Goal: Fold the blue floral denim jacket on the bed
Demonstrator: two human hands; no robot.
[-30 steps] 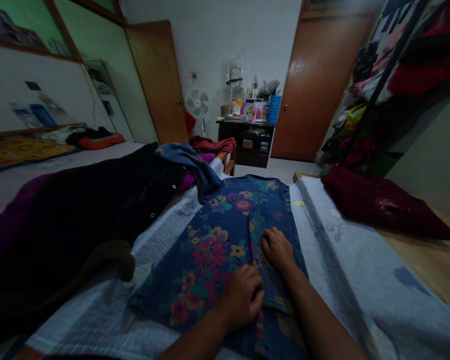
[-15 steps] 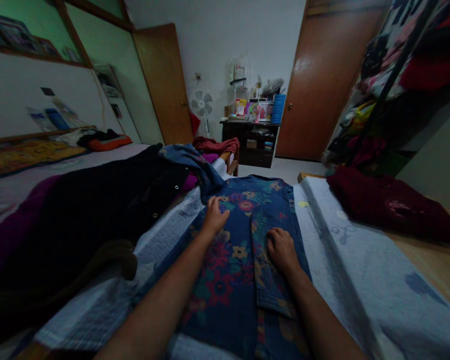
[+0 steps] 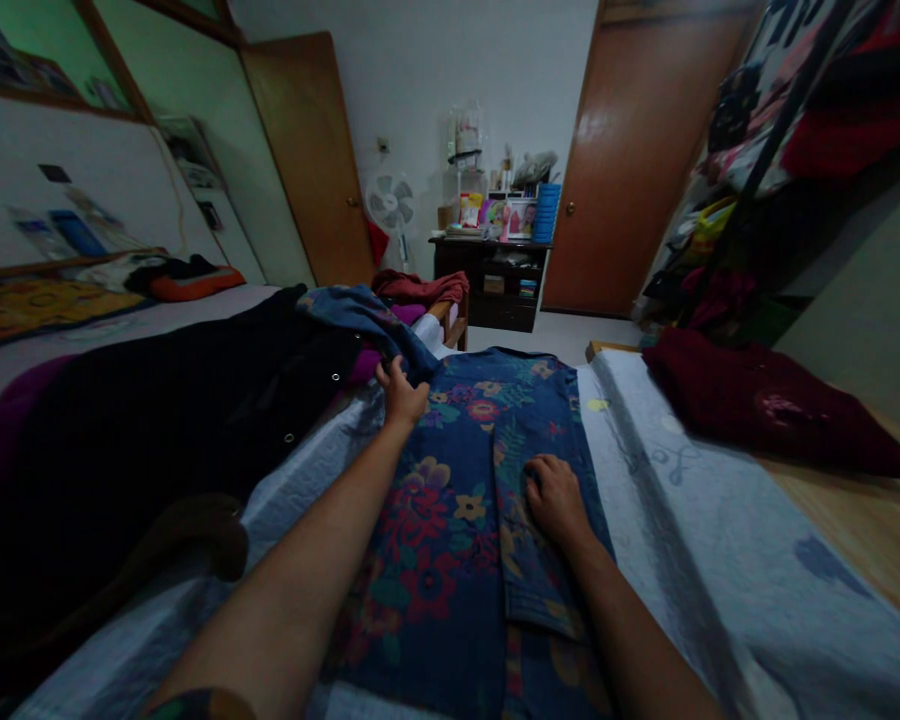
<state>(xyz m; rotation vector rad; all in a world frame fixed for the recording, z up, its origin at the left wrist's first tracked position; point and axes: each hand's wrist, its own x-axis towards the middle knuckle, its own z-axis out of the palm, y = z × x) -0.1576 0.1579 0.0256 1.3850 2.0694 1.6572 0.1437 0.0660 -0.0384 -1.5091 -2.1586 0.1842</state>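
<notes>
A blue garment with a floral print (image 3: 457,510) lies spread on the pale bedding. Its right sleeve is folded down over the body, and the other sleeve (image 3: 367,315) stretches away to the upper left across the dark clothing. My left hand (image 3: 403,392) is at the near edge of that outstretched sleeve, fingers apart, with no cloth visibly gripped. On the folded sleeve rests my right hand (image 3: 557,495), its fingers curled down against the fabric; whether cloth is pinched under them is hidden.
Black and purple clothing (image 3: 157,420) covers the left side. A folded maroon garment (image 3: 780,405) lies at the right on the bedding (image 3: 667,500). Beyond stand a dark cabinet (image 3: 487,290), a fan (image 3: 391,205) and a wooden door (image 3: 607,170).
My left hand has moved left and forward from the garment's body to the outstretched sleeve. My right hand stays on the folded sleeve. The view has shifted slightly.
</notes>
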